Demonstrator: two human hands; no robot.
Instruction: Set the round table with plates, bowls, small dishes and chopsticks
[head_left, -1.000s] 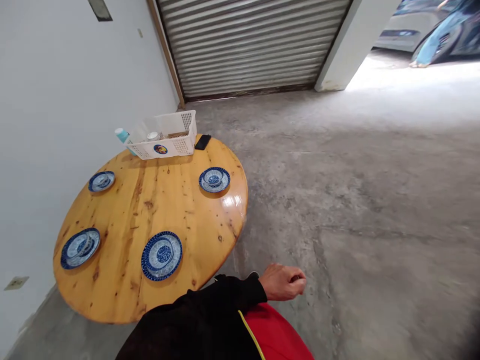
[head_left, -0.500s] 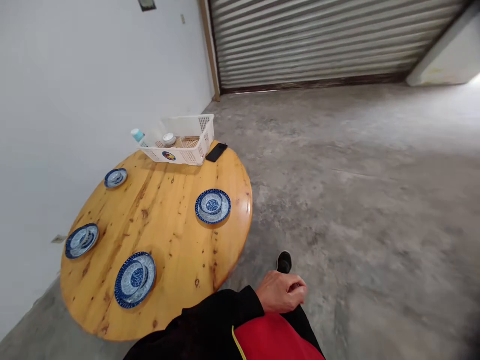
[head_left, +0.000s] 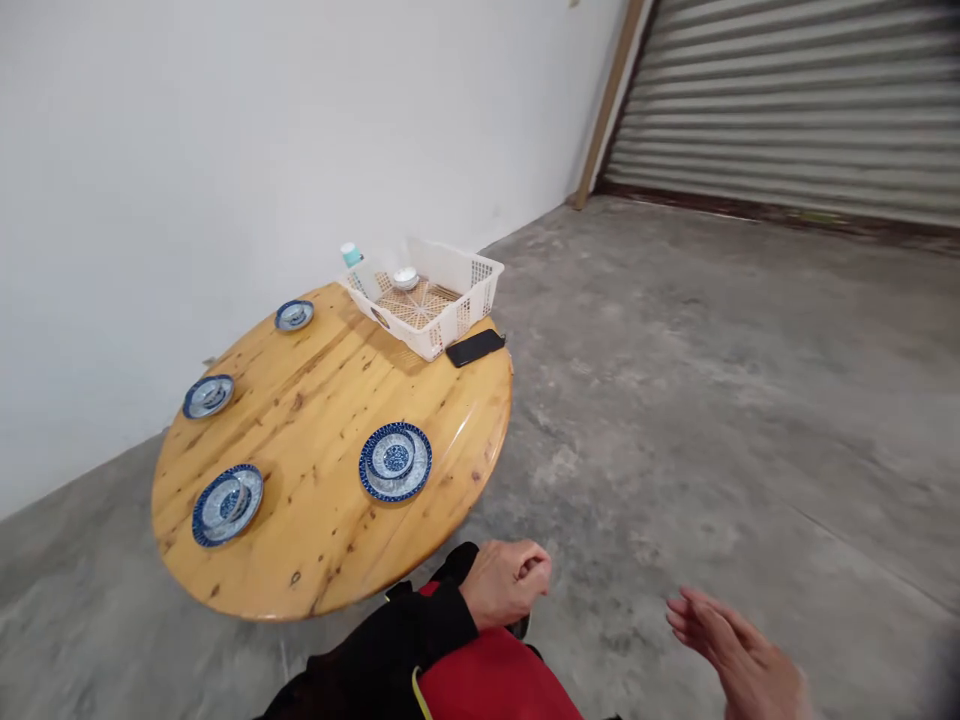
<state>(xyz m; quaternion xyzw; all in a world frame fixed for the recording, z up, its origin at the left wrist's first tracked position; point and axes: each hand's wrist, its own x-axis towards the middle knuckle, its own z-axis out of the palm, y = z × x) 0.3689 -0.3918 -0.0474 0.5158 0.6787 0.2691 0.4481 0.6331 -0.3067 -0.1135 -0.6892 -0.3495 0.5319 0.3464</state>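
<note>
My left hand (head_left: pixel 507 582), in a black sleeve, is held in front of my body just off the table's near edge. Its fingers are curled in, and nothing shows in them. Over the floor at the lower right, my right hand (head_left: pixel 739 650) has its fingers stretched out and holds nothing. Nearest to my left hand on the round wooden table (head_left: pixel 315 500) is a blue-and-white plate (head_left: pixel 367 488) with a small bowl (head_left: pixel 394 455) on it. Another such plate (head_left: pixel 201 530) with a bowl (head_left: pixel 229 500) lies to its left.
Two more plate-and-bowl sets, one plate (head_left: pixel 187 405) at the left and another plate (head_left: pixel 282 322) farther back, lie on the table. A white plastic basket (head_left: pixel 442 335) holds white bowls (head_left: pixel 406 278) and thin sticks. Beside it are a black phone (head_left: pixel 475 348) and a blue-and-white container (head_left: pixel 350 254).
My view has swung left and the table's far side looks closer. My right hand has come into view at the lower right. My left hand remains curled; the plates and basket stay in place.
</note>
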